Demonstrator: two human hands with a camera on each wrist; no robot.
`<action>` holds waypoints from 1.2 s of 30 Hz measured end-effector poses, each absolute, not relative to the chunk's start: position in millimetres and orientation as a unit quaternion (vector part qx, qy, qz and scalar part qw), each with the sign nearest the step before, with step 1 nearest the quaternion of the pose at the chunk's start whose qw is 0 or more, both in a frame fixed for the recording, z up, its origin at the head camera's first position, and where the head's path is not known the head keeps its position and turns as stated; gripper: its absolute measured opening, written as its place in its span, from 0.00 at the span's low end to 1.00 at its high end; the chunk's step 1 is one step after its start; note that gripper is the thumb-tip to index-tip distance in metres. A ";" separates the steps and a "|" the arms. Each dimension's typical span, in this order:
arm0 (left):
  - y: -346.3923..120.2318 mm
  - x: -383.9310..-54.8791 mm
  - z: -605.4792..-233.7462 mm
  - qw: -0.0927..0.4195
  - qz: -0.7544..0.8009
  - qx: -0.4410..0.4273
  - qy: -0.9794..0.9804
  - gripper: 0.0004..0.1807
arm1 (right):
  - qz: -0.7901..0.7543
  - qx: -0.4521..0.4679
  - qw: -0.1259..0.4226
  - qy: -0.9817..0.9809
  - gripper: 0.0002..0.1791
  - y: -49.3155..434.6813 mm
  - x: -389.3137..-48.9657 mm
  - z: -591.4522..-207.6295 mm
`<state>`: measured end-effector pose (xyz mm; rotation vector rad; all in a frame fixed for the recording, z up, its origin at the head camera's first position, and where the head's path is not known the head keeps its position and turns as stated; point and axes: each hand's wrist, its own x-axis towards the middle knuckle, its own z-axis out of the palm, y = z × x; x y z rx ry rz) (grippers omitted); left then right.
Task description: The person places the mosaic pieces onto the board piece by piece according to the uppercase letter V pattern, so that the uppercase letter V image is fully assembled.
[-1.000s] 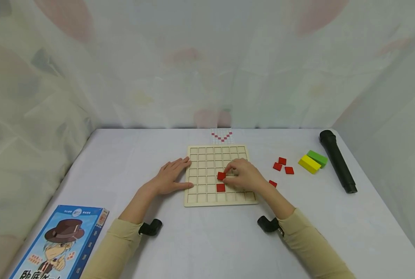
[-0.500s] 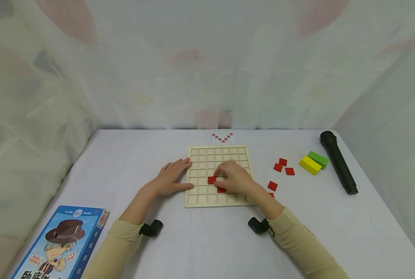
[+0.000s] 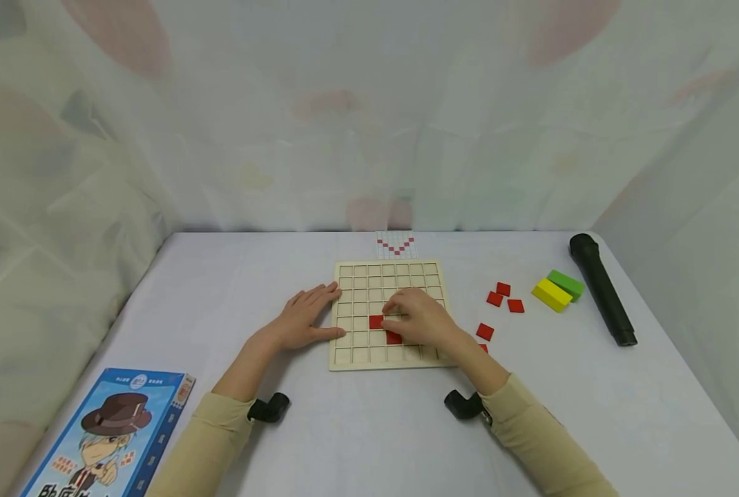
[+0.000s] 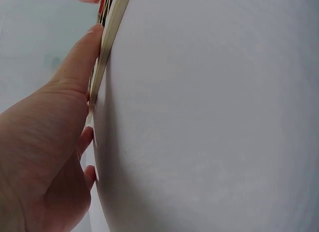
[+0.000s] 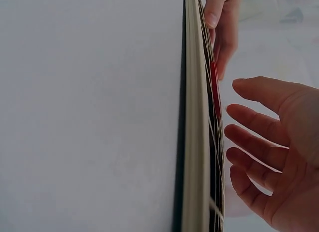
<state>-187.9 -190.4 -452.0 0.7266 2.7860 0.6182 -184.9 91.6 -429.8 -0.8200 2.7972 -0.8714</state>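
Note:
A pale wooden grid board (image 3: 361,295) lies flat on the white table. My left hand (image 3: 301,317) rests at its left edge, fingers straight and spread; the left wrist view shows the thumb (image 4: 79,62) against the board's rim. My right hand (image 3: 422,317) hovers over the middle of the board with fingers loosely bent. Its fingers (image 5: 254,137) are apart in the right wrist view, with nothing between them. One red square tile (image 3: 376,322) sits in a cell just left of the right fingertips. Another red tile (image 3: 393,337), one row nearer and to the right, is partly covered by that hand.
Several loose red tiles (image 3: 485,331) lie right of the board. Beyond them are a yellow block (image 3: 551,295), a green block (image 3: 566,284) and a black microphone-like stick (image 3: 602,290). A card with a red V pattern (image 3: 397,245) lies behind the board. A blue box (image 3: 105,435) stands front left.
My right hand has carried a red tile leftward to a cell left of the other tile and let go of it. The left hand has stayed in place.

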 end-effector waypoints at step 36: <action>-191.4 -189.7 -452.4 0.098 0.209 0.246 0.941 0.50 | -0.263 -0.155 0.039 0.951 0.14 248.4 -149.7 -425.7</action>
